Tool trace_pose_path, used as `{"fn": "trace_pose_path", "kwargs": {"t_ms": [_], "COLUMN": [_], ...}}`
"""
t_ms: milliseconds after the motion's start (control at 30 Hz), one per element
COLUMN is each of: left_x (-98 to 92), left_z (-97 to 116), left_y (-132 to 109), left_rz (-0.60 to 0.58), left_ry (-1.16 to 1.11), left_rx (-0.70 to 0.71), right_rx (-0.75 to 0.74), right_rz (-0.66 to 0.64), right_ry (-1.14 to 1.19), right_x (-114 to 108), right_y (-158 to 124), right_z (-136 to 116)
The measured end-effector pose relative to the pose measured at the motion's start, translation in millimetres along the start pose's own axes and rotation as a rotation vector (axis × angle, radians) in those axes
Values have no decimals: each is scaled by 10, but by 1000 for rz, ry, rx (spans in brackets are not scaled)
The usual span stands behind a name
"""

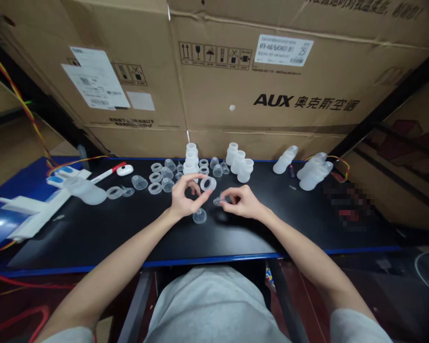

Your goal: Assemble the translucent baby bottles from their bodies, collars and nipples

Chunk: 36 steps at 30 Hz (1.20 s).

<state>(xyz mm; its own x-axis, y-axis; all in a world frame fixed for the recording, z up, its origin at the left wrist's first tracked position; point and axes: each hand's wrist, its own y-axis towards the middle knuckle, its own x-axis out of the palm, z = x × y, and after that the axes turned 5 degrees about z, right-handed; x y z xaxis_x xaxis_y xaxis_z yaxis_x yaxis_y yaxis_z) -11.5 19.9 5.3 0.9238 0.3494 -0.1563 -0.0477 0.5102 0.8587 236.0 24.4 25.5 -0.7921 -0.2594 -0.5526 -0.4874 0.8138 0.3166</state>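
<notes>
Between thumb and forefinger, my left hand (186, 196) pinches a translucent bottle collar ring (208, 184), tilted so its hole shows. To the right of it, my right hand (243, 202) pinches a clear bottle nipple (219, 200) low over the black table. The ring and the nipple are apart. Just below my left hand, a clear domed piece (199, 216) rests on the table. Behind my hands stand frosted open-necked bottles (190, 159) in one row and more open bottles (245, 170) to the right.
Loose rings (155, 177), clear caps (139, 182) and nipples lie left of centre. Capped bottles (316, 175) stand at the right, one bottle (87, 190) lies at the left by a power strip (39, 216). A large cardboard box (214, 109) rises along the back edge.
</notes>
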Motion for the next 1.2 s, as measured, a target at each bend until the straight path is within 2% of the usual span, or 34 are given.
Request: {"fn": "trace_pose_path", "kwargs": {"t_ms": [100, 167, 267, 333, 467, 567, 667, 767, 900, 1033, 1200], "left_x": [-10, -19, -26, -27, -26, -23, -18, -26, -74, -117, -113], "left_z": [-34, -42, -40, -37, -27, -21, -38, -63, -41, 13, 0], "left_y": [38, 54, 58, 53, 50, 45, 20, -10, 2, 49, 41], "left_rz": [75, 89, 86, 78, 30, -22, -140, -318, -506, -626, -710], "left_ry": [-21, -30, -27, -16, -30, -56, -74, -98, 21, 147, 175], "left_rx": [-18, -29, -36, -52, -77, -89, -135, -187, -185, -193, -232], "right_rx": [2, 12, 15, 31, 101, 132, 101, 62, 47, 76, 78], "right_rz": [-344, -435, -325, -209, 11, 88, 27, -78, -148, -200, -209], "right_ry": [285, 354, 258, 112, -192, -313, -336, -381, -408, -240, -32], "right_x": [103, 261, 477, 516, 330, 148, 79, 102, 100, -13, -155], "right_y": [-91, -140, -138, -84, 53, 103, 100, 87, 99, 126, 140], "right_z": [-107, -152, -125, -61, 65, 117, 145, 166, 216, 304, 359]}}
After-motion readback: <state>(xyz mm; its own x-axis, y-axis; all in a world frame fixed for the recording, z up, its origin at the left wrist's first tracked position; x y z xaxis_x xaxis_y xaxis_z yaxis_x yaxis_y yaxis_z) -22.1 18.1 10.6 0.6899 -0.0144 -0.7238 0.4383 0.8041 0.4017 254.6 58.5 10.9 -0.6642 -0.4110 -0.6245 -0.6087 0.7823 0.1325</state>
